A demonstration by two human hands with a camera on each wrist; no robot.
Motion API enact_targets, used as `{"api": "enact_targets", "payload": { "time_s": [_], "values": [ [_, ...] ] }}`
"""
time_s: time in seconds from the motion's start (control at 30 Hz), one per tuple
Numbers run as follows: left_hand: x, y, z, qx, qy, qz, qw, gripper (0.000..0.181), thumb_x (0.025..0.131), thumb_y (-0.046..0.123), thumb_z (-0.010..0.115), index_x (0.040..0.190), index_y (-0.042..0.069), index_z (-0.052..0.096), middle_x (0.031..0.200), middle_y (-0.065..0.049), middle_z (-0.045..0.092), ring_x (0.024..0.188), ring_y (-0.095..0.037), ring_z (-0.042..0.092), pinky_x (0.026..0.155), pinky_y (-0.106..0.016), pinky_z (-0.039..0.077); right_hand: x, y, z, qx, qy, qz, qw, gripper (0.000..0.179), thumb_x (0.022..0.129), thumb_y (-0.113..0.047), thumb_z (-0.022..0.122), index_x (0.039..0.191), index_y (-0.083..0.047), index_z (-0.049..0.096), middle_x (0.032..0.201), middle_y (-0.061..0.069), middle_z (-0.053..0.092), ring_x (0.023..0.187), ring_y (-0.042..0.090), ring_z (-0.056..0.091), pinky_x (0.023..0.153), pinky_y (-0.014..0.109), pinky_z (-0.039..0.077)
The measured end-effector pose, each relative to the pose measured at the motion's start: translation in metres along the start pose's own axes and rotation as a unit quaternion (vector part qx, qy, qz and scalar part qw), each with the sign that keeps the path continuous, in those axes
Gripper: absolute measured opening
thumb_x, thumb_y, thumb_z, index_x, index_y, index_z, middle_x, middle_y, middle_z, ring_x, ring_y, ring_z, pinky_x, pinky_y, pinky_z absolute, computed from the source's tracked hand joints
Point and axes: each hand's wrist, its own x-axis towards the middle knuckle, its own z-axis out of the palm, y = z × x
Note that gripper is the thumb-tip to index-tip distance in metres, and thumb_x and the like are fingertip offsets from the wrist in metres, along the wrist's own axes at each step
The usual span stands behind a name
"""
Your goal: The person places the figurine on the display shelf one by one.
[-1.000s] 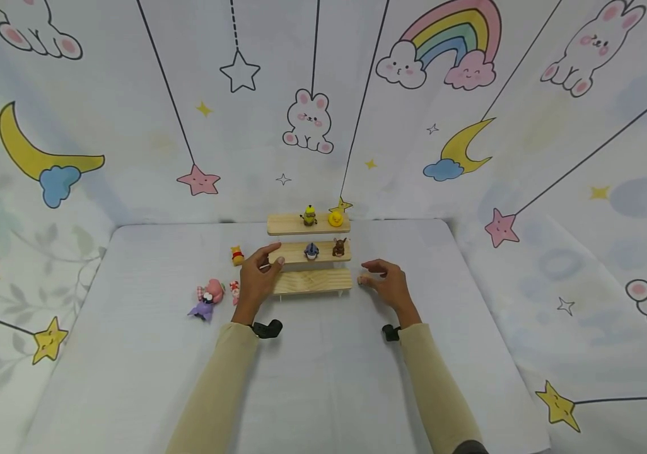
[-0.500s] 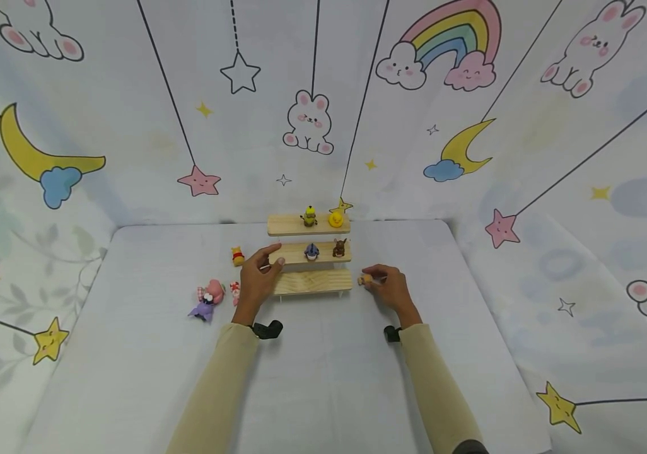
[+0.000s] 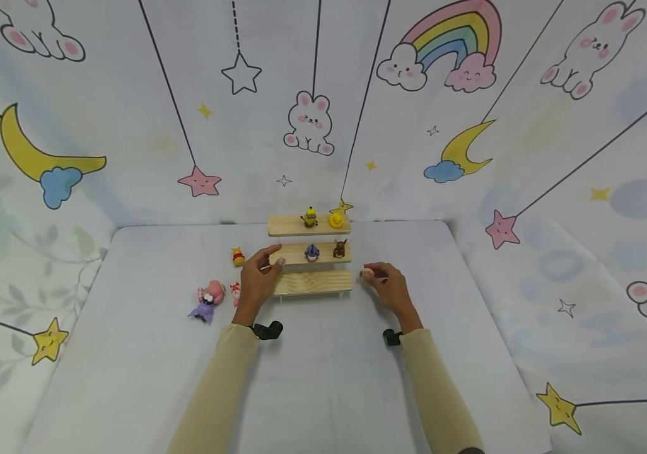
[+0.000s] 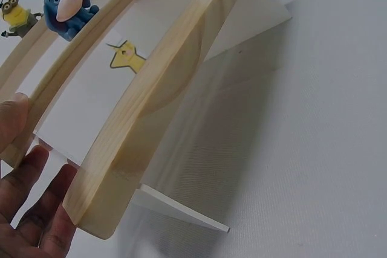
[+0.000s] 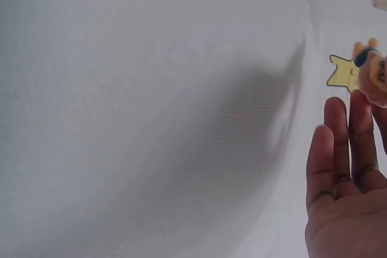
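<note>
My left hand (image 3: 258, 276) grips the left end of the middle board of a three-tier wooden shelf (image 3: 312, 282); in the left wrist view its thumb (image 4: 11, 119) lies at the board's end with the fingers below. Off the shelf's right side, my right hand (image 3: 388, 287) pinches a small figurine (image 5: 370, 77) with a peach-coloured head and a dark blue part, half hidden by the fingers. A blue donkey figurine (image 3: 312, 252) and a brown figurine (image 3: 339, 248) stand on the middle board. On the top board are a minion figurine (image 3: 309, 217) and a yellow duck (image 3: 336, 219).
Left of the shelf, a yellow bear figurine in red (image 3: 237, 256), a red-and-white figurine (image 3: 235, 292), a pink figurine (image 3: 215, 291) and a purple one (image 3: 203, 310) are on the white-covered table (image 3: 323, 391). A patterned cloth backdrop (image 3: 261, 139) rises behind.
The figurine in my right hand has turned between the fingers, its look changing from frame to frame. My left hand keeps its place on the shelf.
</note>
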Motion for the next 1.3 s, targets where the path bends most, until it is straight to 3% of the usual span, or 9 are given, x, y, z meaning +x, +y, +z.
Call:
{"api": "enact_targets", "payload": {
  "time_s": [0.33,0.7,1.07,1.3],
  "values": [
    [0.000,-0.001,0.000,-0.003,0.000,0.007,1.0000,0.038,0.103,0.030,0.073,0.140,0.030,0.070,0.150,-0.004,0.065,0.132,-0.025,0.065,0.113,-0.047,0.053,-0.005,-0.015,-0.004,0.024,0.026,-0.013,0.9993,0.036,0.103,-0.046,0.067,0.126,-0.018,0.070,0.125,0.005,0.073,0.117,0.025,0.065,0.100,0.046,0.052],
    [0.001,-0.004,0.001,-0.002,0.004,0.011,0.9999,0.034,0.102,0.031,0.074,0.136,0.033,0.072,0.148,-0.003,0.066,0.131,-0.023,0.065,0.113,-0.047,0.054,-0.014,-0.039,-0.003,0.061,0.046,-0.058,0.9954,0.032,0.100,-0.034,0.075,0.129,-0.021,0.075,0.123,0.003,0.072,0.112,0.020,0.067,0.094,0.035,0.053],
    [0.000,-0.002,0.001,0.001,0.000,0.008,1.0000,0.037,0.103,0.030,0.073,0.140,0.032,0.070,0.152,-0.003,0.064,0.135,-0.025,0.064,0.114,-0.047,0.053,-0.017,-0.054,0.015,0.097,0.050,-0.098,0.9891,0.030,0.093,-0.028,0.084,0.117,-0.011,0.078,0.110,0.006,0.077,0.098,0.021,0.071,0.085,0.027,0.057],
    [0.000,-0.003,0.000,-0.005,-0.004,0.010,0.9999,0.038,0.103,0.031,0.073,0.140,0.030,0.070,0.153,-0.004,0.063,0.136,-0.027,0.062,0.115,-0.049,0.052,-0.017,-0.055,0.029,0.094,0.042,-0.090,0.9906,0.027,0.091,-0.032,0.085,0.113,-0.017,0.080,0.108,0.002,0.078,0.097,0.019,0.071,0.087,0.034,0.058]
  ]
}}
